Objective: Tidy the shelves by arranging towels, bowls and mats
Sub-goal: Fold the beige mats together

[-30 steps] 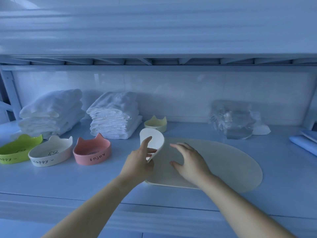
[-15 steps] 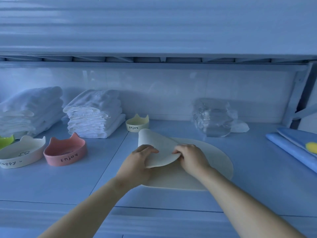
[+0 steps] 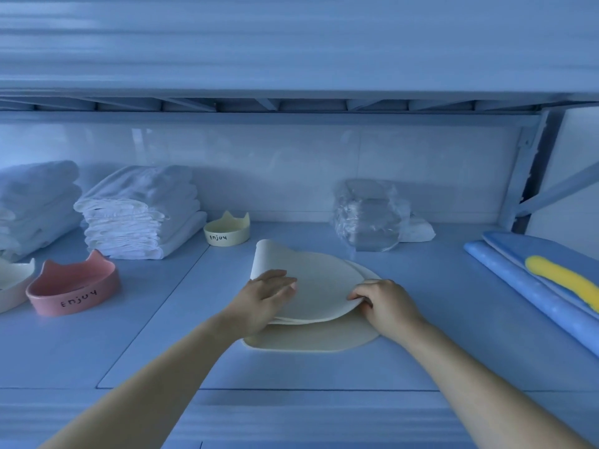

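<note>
A cream oval mat [image 3: 316, 283] lies on the shelf board, its left half folded over onto the right half. My left hand [image 3: 264, 298] presses flat on the folded layer near the fold. My right hand [image 3: 385, 304] pinches the folded layer's right edge, fingers curled round it. A small cream cat-ear bowl [image 3: 227, 230] marked "Enjoy" stands behind the mat. A pink cat-ear bowl [image 3: 73, 286] sits at the left beside a white bowl [image 3: 11, 283]. Two stacks of white folded towels [image 3: 139, 212] [image 3: 35, 202] stand at the back left.
A crumpled clear plastic bag [image 3: 372, 215] sits at the back right of the mat. Blue mats with a yellow shape [image 3: 547, 280] lie at the far right. The shelf's upright post [image 3: 531, 176] and an upper shelf [image 3: 291, 92] bound the space.
The mat's left end has been folded further to the right, from a small lifted flap to a full half. My left hand went from gripping the flap to pressing it flat. The view shifted right.
</note>
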Demonstrator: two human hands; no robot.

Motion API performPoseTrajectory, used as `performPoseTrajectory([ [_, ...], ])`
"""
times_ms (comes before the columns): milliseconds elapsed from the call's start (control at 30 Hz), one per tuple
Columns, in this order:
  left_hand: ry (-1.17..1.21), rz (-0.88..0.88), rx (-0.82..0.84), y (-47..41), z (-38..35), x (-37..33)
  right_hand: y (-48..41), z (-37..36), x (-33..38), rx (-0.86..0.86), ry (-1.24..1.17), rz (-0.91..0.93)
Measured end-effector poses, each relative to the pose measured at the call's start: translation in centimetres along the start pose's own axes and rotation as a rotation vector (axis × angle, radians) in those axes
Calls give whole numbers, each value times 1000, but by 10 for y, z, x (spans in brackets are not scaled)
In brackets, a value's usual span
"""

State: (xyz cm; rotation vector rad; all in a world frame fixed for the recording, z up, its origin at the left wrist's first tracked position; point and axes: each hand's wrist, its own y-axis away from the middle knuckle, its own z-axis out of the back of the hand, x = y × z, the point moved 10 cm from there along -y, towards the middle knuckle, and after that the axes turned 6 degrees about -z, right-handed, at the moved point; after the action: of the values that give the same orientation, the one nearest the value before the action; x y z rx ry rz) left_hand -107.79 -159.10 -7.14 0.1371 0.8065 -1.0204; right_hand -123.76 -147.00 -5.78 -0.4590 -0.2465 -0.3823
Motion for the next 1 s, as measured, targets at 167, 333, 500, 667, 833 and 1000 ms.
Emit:
performPoseTrajectory([
  [167, -564, -9, 224, -3, -35, 10, 7, -3, -6, 74, 6, 54],
  [333, -575, -80, 195, 1, -36, 9, 10, -3, -12, 146, -39, 34],
  [500, -446, -87, 38, 0, -25, 1, 9, -8, -12, 262, -79, 42],
  [667, -340, 24, -121, -7, -3, 4, 1, -1, -20, 156, -147, -20],
  [833, -411, 220, -123, -4, -2, 17, -3, -12, -22, 184, -109, -42],
  [1000, -469, 356, -172, 1, 6, 18, -2, -19, -20, 199, -47, -44],
])
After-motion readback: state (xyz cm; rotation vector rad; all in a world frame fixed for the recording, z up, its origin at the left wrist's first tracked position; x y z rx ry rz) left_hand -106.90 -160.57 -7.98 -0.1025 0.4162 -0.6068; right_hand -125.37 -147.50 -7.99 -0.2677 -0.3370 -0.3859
